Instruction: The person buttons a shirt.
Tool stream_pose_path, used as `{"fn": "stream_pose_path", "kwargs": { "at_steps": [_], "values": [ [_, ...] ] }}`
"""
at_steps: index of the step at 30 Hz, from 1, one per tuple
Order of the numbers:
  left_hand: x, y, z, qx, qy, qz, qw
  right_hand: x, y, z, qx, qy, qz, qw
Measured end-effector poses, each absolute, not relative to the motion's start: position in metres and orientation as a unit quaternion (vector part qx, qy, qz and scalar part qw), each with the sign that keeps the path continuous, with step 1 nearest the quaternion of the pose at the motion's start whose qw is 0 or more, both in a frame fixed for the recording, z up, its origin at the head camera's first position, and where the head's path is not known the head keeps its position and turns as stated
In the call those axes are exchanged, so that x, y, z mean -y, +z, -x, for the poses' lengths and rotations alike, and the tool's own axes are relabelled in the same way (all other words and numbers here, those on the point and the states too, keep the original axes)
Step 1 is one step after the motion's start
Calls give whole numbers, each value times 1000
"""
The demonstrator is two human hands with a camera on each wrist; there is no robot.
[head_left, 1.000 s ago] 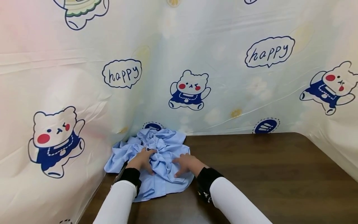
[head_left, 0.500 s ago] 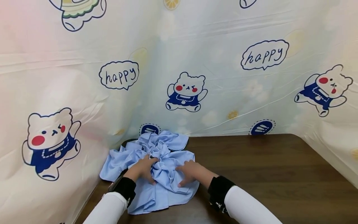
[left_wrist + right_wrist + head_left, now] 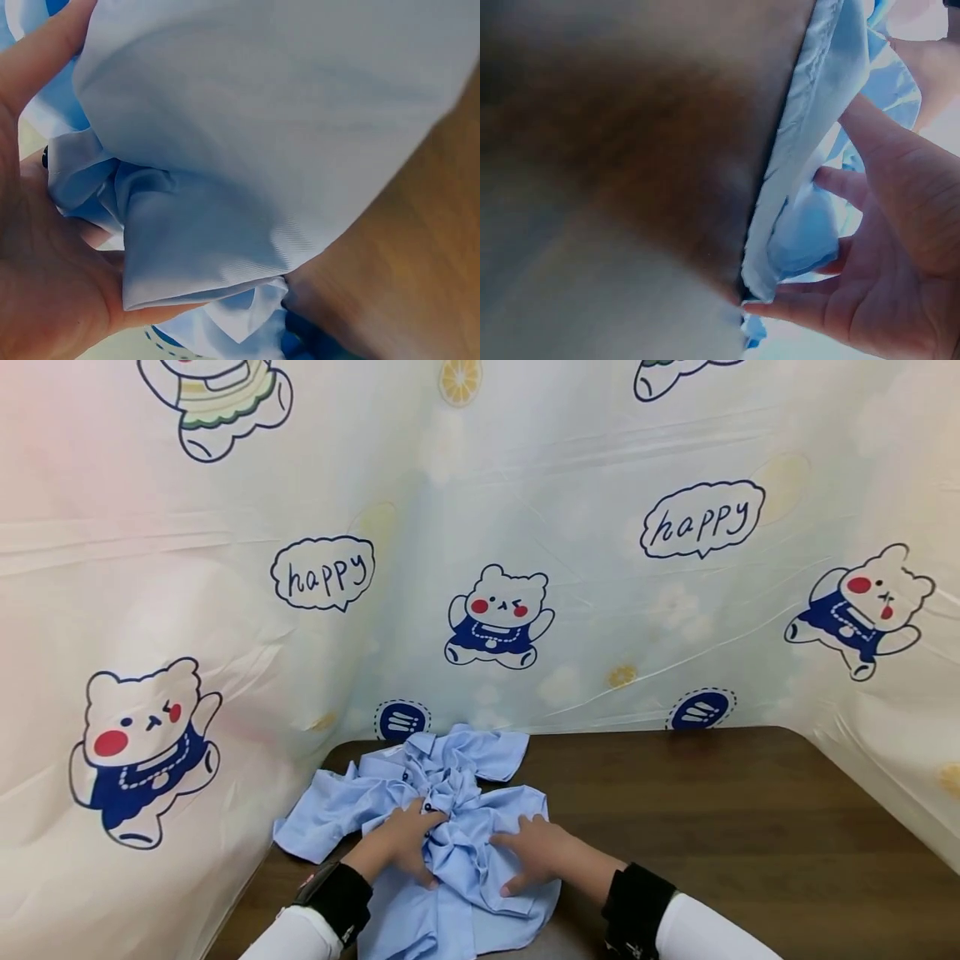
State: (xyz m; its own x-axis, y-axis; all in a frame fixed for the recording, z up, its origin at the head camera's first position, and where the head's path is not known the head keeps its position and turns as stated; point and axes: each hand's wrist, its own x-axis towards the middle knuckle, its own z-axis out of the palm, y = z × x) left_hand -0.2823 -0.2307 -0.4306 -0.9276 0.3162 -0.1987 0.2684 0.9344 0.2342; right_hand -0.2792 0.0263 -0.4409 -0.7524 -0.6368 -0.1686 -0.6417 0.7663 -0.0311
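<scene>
A crumpled light-blue button shirt (image 3: pixel 465 860) lies on the dark wooden table, its middle bunched in folds and small dark buttons showing. On the left part of the bunched cloth rests my left hand (image 3: pixel 405 843), thumb and fingers spread apart. My right hand (image 3: pixel 536 853) touches the shirt's right side with fingers spread. The left wrist view shows shirt cloth (image 3: pixel 210 225) beside the palm, covering part of the fingers. In the right wrist view, fairly straight fingers (image 3: pixel 802 306) and thumb touch the shirt's edge (image 3: pixel 787 165).
The dark table (image 3: pixel 675 827) stretches to the right of the shirt. Behind and at both sides hangs a pale curtain (image 3: pixel 585 527) printed with bears and "happy" bubbles. Black bands (image 3: pixel 637 902) circle both wrists below white sleeves.
Both hands and the shirt have slid toward me and rightward together. The shirt's sleeves and collar now lie farther from the back edge and more spread out. The head view has tilted slightly up.
</scene>
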Motion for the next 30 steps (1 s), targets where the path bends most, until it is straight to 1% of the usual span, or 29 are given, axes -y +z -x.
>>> {"fn": "stream_pose_path", "kwargs": {
  "at_steps": [11,16,22,30],
  "values": [
    [198,-432,270,-966,98,-189,150,-55,-439,251,-935,11,346,74],
    [177,-431,268,-962,80,-213,150,-69,-435,242,-937,6,341,78],
    [152,-433,267,-957,62,-250,136,-89,-432,232,-937,-2,342,71],
    [125,-431,270,-956,44,-245,154,-112,-433,225,-940,-22,334,68]
  ]
}}
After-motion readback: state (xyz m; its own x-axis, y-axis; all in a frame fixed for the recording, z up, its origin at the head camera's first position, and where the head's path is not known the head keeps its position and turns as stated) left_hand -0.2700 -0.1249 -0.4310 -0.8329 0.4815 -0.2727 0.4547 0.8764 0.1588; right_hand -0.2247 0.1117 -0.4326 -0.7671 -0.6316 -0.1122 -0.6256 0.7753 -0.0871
